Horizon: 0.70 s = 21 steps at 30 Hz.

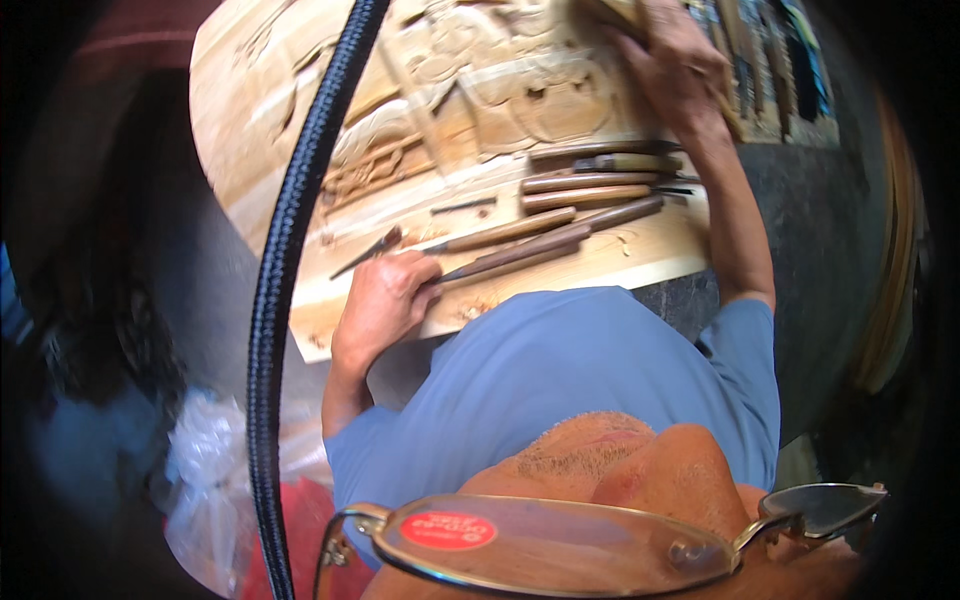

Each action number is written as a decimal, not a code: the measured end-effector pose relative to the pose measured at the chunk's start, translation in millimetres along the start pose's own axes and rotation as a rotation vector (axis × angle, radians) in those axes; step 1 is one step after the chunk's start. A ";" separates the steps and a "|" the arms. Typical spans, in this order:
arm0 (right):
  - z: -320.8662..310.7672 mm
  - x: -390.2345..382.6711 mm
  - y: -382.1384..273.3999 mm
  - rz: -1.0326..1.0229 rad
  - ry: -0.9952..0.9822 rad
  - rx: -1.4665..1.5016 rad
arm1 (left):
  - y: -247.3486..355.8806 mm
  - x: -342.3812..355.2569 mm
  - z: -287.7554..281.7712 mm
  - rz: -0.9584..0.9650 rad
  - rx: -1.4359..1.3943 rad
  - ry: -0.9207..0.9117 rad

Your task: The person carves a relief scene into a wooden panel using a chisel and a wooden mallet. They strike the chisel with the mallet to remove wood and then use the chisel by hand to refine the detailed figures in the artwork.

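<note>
My left hand point(385, 300) rests near the front edge of a carved wooden panel point(560, 105). Its fingers are curled round the metal end of a carving chisel point(530, 250), whose brown handle points away to the right. Just beyond lies a second chisel point(510, 231) with a lighter handle. At the panel's far right my right hand point(680, 75) is blurred, its fingers bent over a brown wooden piece point(608, 14) whose kind I cannot make out. Several more wooden-handled chisels point(586, 197) lie side by side between the hands.
A short dark blade point(367, 252) and a thin metal bar point(464, 206) lie on the panel among wood shavings. More long tools point(765, 65) sit in a row at the far right. A black braided cable point(290, 220) crosses the left side. Clear plastic point(205, 490) lies lower left.
</note>
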State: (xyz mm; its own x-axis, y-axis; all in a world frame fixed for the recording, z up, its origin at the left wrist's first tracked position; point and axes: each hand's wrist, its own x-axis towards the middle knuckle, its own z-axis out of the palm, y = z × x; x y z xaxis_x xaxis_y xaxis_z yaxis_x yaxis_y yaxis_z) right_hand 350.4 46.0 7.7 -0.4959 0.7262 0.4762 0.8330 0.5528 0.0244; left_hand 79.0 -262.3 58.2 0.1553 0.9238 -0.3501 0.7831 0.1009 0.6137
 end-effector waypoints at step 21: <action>11.4 -35.5 125.9 0.247 0.025 0.013 | 12.1 10.6 -3.9 -0.110 0.257 0.019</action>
State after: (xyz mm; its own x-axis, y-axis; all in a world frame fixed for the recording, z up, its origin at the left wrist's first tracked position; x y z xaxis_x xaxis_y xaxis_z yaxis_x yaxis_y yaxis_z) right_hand 470.0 94.5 -16.1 -0.2709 0.8299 0.4878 0.9250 0.3647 -0.1067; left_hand 87.8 -249.9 64.7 0.0513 0.9195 -0.3896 0.9221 0.1062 0.3722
